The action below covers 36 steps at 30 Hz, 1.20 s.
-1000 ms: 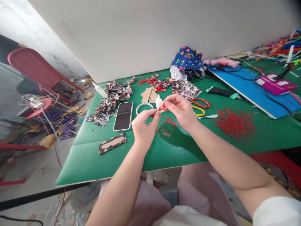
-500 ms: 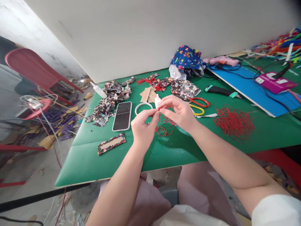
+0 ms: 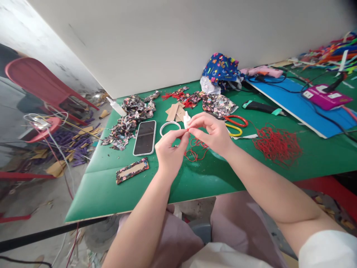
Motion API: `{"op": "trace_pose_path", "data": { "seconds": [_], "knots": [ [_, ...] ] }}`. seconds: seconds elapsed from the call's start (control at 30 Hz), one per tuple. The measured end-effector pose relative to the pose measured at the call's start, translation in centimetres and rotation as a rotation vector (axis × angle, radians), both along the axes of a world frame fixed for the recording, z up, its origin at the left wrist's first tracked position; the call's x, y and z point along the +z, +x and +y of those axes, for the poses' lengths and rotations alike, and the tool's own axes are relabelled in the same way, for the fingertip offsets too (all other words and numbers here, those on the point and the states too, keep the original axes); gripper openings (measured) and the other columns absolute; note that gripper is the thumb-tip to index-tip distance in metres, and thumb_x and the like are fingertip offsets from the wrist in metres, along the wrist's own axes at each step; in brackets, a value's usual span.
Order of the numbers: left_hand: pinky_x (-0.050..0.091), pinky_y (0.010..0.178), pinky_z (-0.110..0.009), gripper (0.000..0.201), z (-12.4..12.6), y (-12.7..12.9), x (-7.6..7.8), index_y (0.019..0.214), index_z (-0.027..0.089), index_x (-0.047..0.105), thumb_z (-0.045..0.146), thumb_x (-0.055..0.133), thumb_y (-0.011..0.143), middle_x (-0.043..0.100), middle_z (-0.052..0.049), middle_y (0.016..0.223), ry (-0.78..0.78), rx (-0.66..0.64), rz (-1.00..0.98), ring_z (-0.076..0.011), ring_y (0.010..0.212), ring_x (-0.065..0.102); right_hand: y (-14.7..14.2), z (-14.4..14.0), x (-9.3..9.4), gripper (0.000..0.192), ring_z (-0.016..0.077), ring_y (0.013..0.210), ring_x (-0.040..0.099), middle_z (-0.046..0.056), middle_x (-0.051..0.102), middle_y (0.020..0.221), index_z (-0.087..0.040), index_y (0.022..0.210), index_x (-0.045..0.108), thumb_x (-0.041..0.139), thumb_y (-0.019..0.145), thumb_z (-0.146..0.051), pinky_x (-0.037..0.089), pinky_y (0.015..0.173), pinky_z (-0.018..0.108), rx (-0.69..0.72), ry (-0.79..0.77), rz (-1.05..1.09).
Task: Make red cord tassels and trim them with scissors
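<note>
So the thing being worked on is a thin red cord (image 3: 195, 148), basically a skinny bright thread that hangs down in loose loops from between both hands and puddles in a little squiggle on the green table (image 3: 117, 193) right under them. The table top is smooth and a bit shiny. The left hand (image 3: 169, 152) has its thumb and forefinger pinched shut on the top end of the cord, other fingers curled in. The right hand (image 3: 213, 134) meets it at the same spot, fingertips pinched on the cord too, with the rest of the fingers loosely fanned out. Just behind the pinch sits a small white bottle (image 3: 186, 120) with a pointed tip; can't tell if a finger is touching it. Beside it is a thin white ring (image 3: 170, 128), then a phone (image 3: 145, 137) lying flat with a glossy dark screen. Further left there's a crumpled heap of floral fabric scraps (image 3: 130, 117), and nearer the table edge a flat cardboard strip (image 3: 132, 170) bordered in the same fabric. To the right: scissors (image 3: 236, 125) with red and yellow handles, and a big fuzzy tangle of more red cord (image 3: 277, 144), well apart from the hands.
</note>
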State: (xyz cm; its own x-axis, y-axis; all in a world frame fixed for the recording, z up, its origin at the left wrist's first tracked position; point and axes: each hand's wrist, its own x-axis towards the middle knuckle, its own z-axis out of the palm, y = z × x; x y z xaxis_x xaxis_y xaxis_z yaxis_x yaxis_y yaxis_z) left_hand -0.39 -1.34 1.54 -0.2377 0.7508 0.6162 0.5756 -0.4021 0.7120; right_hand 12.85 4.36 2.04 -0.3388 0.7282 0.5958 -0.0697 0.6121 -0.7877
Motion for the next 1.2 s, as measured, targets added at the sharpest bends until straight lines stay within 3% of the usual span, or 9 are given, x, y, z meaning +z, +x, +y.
{"op": "trace_pose_path", "data": {
  "seconds": [1.2],
  "knots": [
    [0.050,0.066,-0.026,0.013,0.20,0.20,-0.51,0.079,0.019,0.070,0.029,0.062,0.075,0.068,-0.002,0.072,-0.094,-0.056,-0.161,-0.0122,0.066,0.062,-0.36,-0.09,-0.64,0.006,0.0101,0.073,0.058,-0.001,0.057,0.079,-0.019,0.081,0.053,0.049,0.081,-0.023,0.047,0.068,0.026,0.102,-0.205,-0.001]
  ]
}}
